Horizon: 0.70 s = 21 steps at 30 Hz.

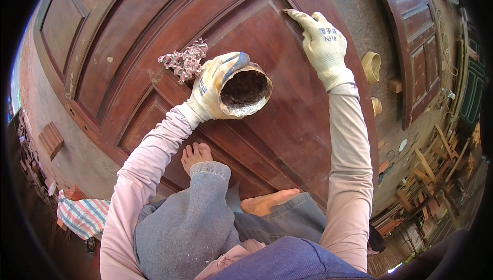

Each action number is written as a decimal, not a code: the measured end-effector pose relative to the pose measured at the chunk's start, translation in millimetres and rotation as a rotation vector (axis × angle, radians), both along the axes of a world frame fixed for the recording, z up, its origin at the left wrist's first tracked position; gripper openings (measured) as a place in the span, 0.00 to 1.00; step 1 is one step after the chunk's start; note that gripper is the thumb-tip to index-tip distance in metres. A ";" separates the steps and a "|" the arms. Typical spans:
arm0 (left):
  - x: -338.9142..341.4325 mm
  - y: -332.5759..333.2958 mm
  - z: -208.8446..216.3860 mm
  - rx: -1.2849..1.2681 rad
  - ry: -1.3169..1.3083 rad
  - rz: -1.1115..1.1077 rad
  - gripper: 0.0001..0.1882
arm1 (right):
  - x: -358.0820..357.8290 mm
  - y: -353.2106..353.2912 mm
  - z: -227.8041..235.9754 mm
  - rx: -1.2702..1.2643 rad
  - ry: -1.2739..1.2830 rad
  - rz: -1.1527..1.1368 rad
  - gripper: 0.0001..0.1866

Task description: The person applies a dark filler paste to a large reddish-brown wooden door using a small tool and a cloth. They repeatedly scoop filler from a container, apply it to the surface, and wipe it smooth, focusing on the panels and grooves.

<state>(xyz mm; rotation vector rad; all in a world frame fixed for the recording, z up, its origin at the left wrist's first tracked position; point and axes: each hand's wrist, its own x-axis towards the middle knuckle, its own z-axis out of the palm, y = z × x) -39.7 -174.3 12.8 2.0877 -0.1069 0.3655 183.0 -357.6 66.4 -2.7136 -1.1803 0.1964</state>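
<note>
My left hand (208, 87), in a stained cream work glove, is closed around a round can (224, 106). The can's open mouth faces up and shows dark brown paste (244, 90) inside. Beside that hand a crumpled bundle of pinkish-brown strips (186, 62) lies on a reddish-brown panelled wooden door (292, 110). My right hand (323, 44), gloved alike, reaches to the far corner of one door panel. Its forefinger points along the moulding, and the other fingers are curled. Something small and dark shows at the fingertip; I cannot make out what it is.
My bare feet (267, 202) rest on the door, below the can. Another panelled door (418, 39) lies to the right, with yellowish slippers (371, 67) between the two doors. Wood scraps (429, 177) are piled at the lower right. A striped bag (82, 214) sits at the lower left, a wooden block (51, 140) above it.
</note>
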 end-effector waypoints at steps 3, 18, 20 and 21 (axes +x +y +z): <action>-4.2 1.2 0.7 0.008 0.032 0.002 0.54 | -7.6 -7.9 -1.7 -0.069 0.025 0.027 0.27; -0.6 0.4 9.3 0.023 0.023 0.008 0.54 | -1.3 -17.0 2.1 -0.010 0.084 0.017 0.27; -1.0 1.8 10.5 0.027 0.023 -0.002 0.54 | -10.4 -36.1 -4.4 -0.005 0.047 0.037 0.27; -1.3 1.1 9.2 0.030 0.027 0.006 0.54 | -13.8 -46.2 -4.0 -0.030 0.040 0.035 0.28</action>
